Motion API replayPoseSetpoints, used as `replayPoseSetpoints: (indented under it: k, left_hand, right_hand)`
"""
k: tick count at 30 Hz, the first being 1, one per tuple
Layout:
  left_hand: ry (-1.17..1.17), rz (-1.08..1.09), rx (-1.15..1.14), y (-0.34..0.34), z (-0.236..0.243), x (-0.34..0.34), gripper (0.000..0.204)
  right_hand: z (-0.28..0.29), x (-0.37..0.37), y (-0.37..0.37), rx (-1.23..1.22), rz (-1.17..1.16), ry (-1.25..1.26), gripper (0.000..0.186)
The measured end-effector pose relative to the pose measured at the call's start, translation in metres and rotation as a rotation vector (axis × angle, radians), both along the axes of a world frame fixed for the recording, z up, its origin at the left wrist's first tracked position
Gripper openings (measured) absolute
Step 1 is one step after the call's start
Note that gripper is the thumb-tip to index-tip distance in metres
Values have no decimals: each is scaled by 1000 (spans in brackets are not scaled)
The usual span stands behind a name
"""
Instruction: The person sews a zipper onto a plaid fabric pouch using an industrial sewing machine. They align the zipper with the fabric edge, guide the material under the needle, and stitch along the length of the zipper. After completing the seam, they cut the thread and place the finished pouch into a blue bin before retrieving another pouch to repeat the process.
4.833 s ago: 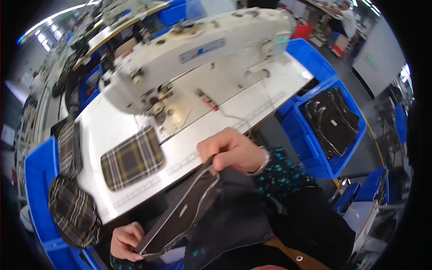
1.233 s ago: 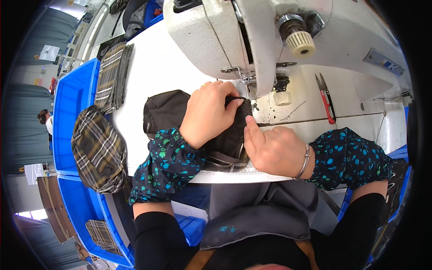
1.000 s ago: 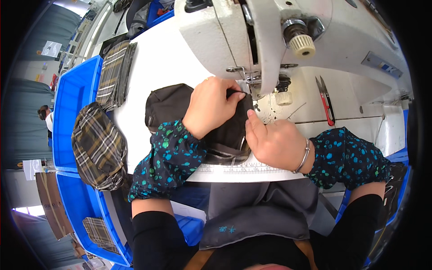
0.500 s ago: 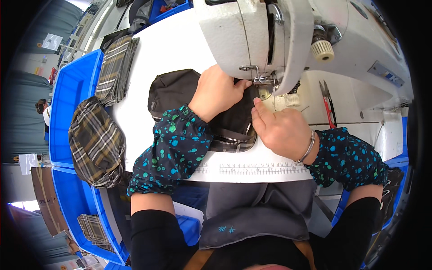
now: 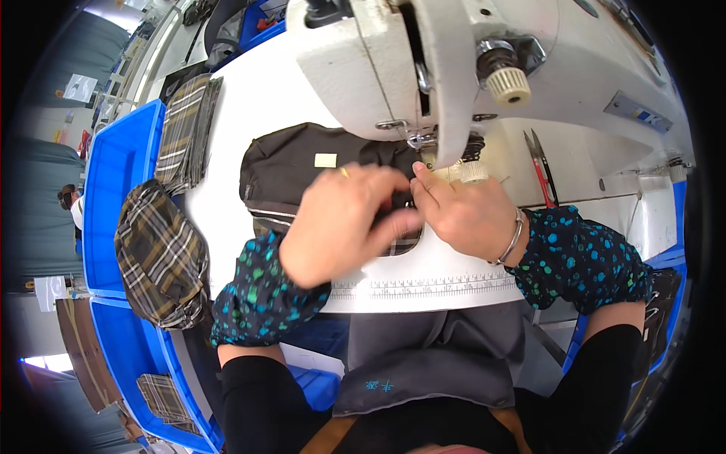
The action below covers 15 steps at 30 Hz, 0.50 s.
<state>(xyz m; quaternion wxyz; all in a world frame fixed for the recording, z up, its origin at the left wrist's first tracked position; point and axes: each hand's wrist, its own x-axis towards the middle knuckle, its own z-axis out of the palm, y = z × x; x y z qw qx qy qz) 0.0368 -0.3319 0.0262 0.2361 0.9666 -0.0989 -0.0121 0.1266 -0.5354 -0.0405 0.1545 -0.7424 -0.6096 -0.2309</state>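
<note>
A dark brown fabric pouch [image 5: 283, 163] with zips, plaid cloth below and a small pale label [image 5: 325, 160] lies on the white table, its far right edge by the presser foot of the sewing machine [image 5: 423, 140]. My left hand [image 5: 344, 219], slightly blurred, lies over the pouch with fingers and thumb curled round its right edge. My right hand [image 5: 473, 216] meets it there, index finger stretched toward the presser foot and thumb side on the same edge. The fabric between the fingers is mostly hidden.
Red-and-black thread snips [image 5: 541, 170] lie right of the needle area. At left stand blue bins [image 5: 125, 129], a stack of plaid pieces [image 5: 185, 132] and a plaid pouch [image 5: 162, 253]. A printed ruler [image 5: 423, 287] runs along the table's front edge.
My left hand has come back from the presser foot toward me, uncovering the pale label. The pouch has shifted slightly left, while my right hand stays by its edge. The view has tilted a little.
</note>
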Motion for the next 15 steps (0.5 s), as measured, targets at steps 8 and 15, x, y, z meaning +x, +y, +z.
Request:
replayPoseSetpoints:
  k: [8, 15]
  left_hand:
    - [-102, -63, 173, -9, -9, -20, 44]
    - [-236, -54, 282, -17, -20, -22, 32]
  right_hand:
    - [7, -30, -11, 2, -37, -50, 25]
    - [0, -46, -13, -4, 84, -93, 28]
